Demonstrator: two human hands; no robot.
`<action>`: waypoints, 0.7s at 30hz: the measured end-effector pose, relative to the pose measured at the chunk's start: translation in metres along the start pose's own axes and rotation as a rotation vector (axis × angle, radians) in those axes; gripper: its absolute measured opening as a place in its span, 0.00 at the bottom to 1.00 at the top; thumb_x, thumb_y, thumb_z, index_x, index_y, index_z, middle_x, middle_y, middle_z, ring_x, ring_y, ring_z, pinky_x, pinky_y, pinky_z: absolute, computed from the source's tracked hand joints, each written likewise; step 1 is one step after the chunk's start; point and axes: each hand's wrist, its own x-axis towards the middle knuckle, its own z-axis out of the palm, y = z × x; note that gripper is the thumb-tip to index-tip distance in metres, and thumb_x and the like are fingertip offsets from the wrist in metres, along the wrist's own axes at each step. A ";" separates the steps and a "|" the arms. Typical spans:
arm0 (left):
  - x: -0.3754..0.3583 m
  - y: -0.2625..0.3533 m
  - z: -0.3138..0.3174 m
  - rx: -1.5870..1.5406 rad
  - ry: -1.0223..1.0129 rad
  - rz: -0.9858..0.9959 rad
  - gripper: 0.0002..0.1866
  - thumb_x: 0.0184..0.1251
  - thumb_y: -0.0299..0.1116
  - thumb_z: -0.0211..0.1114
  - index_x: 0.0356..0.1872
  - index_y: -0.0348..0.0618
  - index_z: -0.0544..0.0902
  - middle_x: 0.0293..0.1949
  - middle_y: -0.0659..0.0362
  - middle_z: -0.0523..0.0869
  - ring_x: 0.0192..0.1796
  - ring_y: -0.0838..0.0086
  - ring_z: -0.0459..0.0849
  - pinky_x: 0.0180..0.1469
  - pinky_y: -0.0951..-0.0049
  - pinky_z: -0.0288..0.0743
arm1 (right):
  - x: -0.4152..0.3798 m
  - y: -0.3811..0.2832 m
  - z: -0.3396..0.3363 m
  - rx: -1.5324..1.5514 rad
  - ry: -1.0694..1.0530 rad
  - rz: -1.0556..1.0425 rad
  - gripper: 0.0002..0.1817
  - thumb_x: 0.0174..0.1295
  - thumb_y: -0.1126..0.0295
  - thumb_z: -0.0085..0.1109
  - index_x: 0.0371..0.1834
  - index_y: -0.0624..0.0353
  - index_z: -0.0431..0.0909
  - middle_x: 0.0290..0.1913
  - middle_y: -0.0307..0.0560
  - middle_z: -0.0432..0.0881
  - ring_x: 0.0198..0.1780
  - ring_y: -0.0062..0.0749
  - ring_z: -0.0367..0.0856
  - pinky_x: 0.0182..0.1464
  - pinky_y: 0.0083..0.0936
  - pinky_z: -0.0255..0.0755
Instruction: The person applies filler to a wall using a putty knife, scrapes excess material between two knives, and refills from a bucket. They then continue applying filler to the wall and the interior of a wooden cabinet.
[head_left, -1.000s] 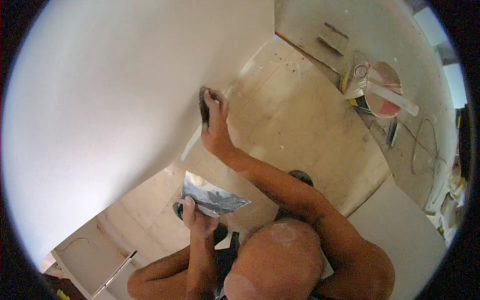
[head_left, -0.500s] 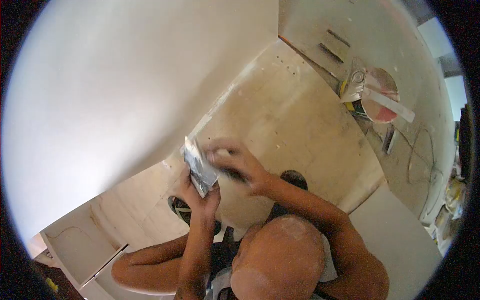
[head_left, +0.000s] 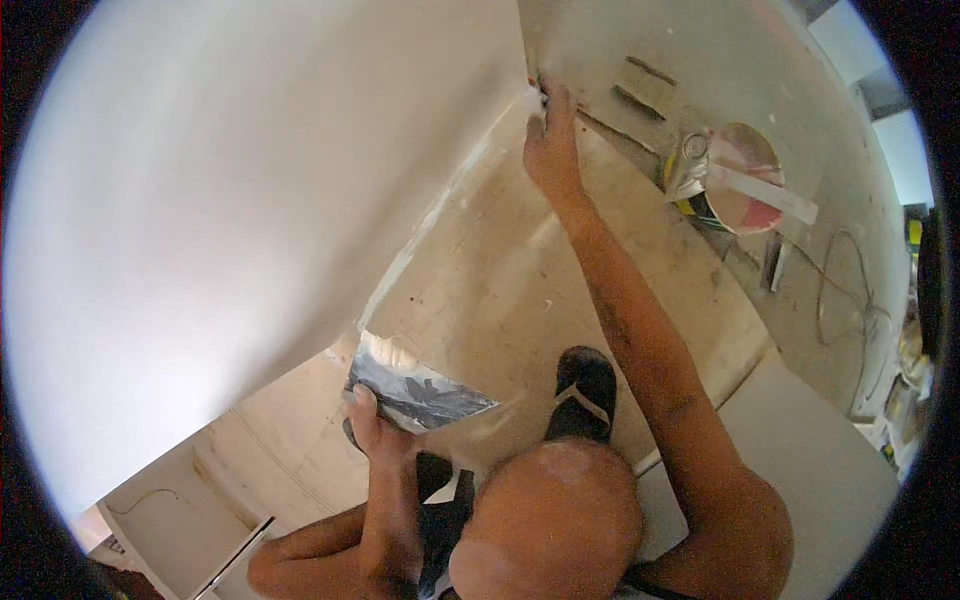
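The right hand (head_left: 548,140) presses a filler-loaded knife (head_left: 537,98) into the wall corner (head_left: 520,60) at twelve o'clock, mid-spread, while the left hand (head_left: 368,425) grips the filler board (head_left: 415,390) at six o'clock; next likely needs a steady downward drag.

No legible text, label, brand or number on any surface in view

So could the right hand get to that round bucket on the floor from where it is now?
Probably yes. The right hand is stretched far out at the corner of the white wall, and the bucket sits just beyond it on bare floor with nothing between. It already grips a small putty tool, though.
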 end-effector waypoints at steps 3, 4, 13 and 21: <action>-0.006 0.003 0.002 -0.038 0.084 -0.034 0.31 0.67 0.54 0.54 0.62 0.41 0.67 0.54 0.51 0.78 0.53 0.60 0.79 0.54 0.58 0.75 | 0.019 0.004 0.021 0.012 0.041 0.064 0.32 0.54 0.89 0.40 0.66 0.65 0.58 0.61 0.62 0.63 0.65 0.54 0.62 0.70 0.39 0.53; -0.007 0.004 -0.001 -0.038 0.084 -0.029 0.31 0.67 0.54 0.54 0.62 0.41 0.67 0.54 0.51 0.78 0.53 0.60 0.79 0.54 0.58 0.75 | 0.022 -0.002 0.030 -0.027 0.048 0.086 0.32 0.53 0.90 0.41 0.66 0.66 0.58 0.61 0.62 0.63 0.65 0.55 0.61 0.70 0.39 0.53; -0.014 -0.003 -0.010 -0.132 0.133 -0.042 0.28 0.68 0.51 0.53 0.59 0.37 0.70 0.52 0.50 0.79 0.50 0.60 0.81 0.52 0.58 0.77 | -0.101 -0.085 0.108 0.256 -0.019 0.187 0.42 0.45 0.90 0.51 0.69 0.68 0.51 0.67 0.69 0.52 0.68 0.64 0.49 0.72 0.51 0.41; -0.007 -0.009 -0.003 -0.129 0.057 0.001 0.32 0.69 0.55 0.50 0.65 0.43 0.65 0.58 0.52 0.75 0.58 0.59 0.76 0.59 0.54 0.71 | -0.165 -0.127 0.087 0.348 -0.330 0.128 0.38 0.46 0.88 0.50 0.67 0.63 0.59 0.63 0.64 0.60 0.66 0.58 0.57 0.70 0.44 0.50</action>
